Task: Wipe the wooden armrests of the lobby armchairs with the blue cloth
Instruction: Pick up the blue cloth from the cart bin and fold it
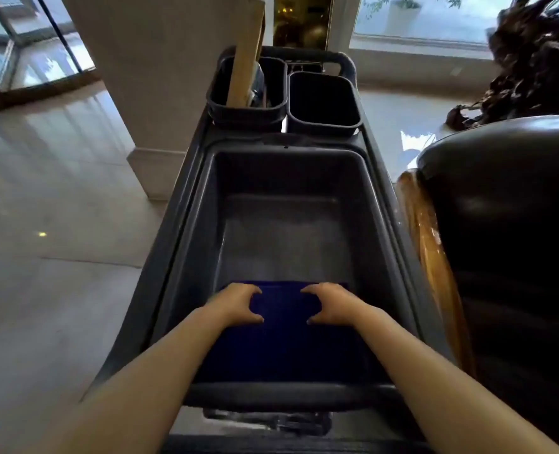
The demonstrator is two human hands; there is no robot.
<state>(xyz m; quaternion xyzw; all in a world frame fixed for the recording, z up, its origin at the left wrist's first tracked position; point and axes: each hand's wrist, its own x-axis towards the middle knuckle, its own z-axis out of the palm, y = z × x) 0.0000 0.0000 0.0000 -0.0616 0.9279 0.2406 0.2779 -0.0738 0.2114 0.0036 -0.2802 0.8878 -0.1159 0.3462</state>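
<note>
A dark blue cloth (284, 342) lies flat in the near end of a deep grey bin (281, 231) on a cleaning cart. My left hand (239, 303) rests on the cloth's far left part, fingers curled and spread. My right hand (327, 304) rests on its far right part in the same pose. Whether either hand pinches the cloth is unclear. To the right stands a dark leather armchair (507, 244) with a glossy wooden armrest (425, 244) close beside the cart.
Two small black buckets (324, 103) sit at the cart's far end; the left one holds a wooden handle (245, 60). A cream pillar (130, 93) stands on the left over a pale marble floor (42, 224). A dark root sculpture (534, 60) stands at the far right.
</note>
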